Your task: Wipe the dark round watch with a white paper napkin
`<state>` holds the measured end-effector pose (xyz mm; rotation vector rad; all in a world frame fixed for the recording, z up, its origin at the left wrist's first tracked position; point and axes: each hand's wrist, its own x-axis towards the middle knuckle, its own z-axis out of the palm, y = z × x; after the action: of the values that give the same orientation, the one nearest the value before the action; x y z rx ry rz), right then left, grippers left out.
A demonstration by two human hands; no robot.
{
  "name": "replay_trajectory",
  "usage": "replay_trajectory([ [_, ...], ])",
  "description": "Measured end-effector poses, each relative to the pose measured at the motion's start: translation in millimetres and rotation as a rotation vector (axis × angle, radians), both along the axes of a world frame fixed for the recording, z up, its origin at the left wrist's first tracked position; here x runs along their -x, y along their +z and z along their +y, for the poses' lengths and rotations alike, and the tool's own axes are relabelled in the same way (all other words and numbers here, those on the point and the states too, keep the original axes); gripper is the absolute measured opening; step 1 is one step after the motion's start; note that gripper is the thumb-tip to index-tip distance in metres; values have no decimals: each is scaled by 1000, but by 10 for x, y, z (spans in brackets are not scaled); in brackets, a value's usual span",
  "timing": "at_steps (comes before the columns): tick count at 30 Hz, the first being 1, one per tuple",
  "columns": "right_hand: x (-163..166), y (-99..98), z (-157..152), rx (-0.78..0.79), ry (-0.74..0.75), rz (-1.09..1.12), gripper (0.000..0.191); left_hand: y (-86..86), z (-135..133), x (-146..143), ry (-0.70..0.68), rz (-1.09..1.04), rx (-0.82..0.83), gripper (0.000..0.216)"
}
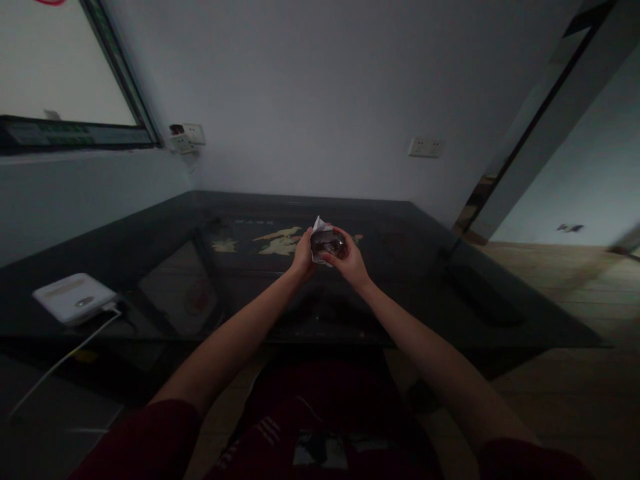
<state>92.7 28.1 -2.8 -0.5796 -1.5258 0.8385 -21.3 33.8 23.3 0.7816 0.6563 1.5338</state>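
Note:
Both hands meet over the middle of the dark glossy table [400, 267]. My right hand [354, 264] is closed around a small, dark, shiny rounded object [337, 245], its thumb across the near side. My left hand [303, 256] is closed on a crumpled white sheet [321, 225], which looks like tissue or paper. The sheet lies against the left side of the dark object and sticks up above it. What exactly the dark object is, I cannot make out. Most of my left fingers are hidden behind the sheet.
A white box-shaped device [75, 293] with a white cable [60, 363] sits on the table's left side. A dark flat item [483, 293] lies at the right. Wall sockets [426, 147] are beyond the table, and a window [65, 67] is at the upper left.

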Motion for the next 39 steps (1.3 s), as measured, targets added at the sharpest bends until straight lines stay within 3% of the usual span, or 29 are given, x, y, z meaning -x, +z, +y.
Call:
replay_trajectory([
  [5, -66, 25, 33, 15, -132, 24, 85, -57, -209, -117, 193, 220, -222, 27],
  [9, -86, 24, 42, 10, -139, -2, 84, -77, -265, -147, 235, 257, -276, 28],
  [18, -16, 34, -50, -26, -14, -35, 82, -8, 19, 32, 3, 30, 106, 24],
  [22, 2, 46, -67, -51, -23, -63, 82, 29, 25, 38, -90, -43, 72, 29],
  [30, -66, 79, -31, -64, -128, -55, 82, -79, -87, -106, 79, -5, -121, 33],
  [34, -81, 69, -6, -39, -127, -17, 83, -74, -218, -120, 190, 149, -287, 33],
  [39, -77, 23, 48, 57, -116, 10, 91, -51, -375, -136, 295, 331, -331, 37],
])
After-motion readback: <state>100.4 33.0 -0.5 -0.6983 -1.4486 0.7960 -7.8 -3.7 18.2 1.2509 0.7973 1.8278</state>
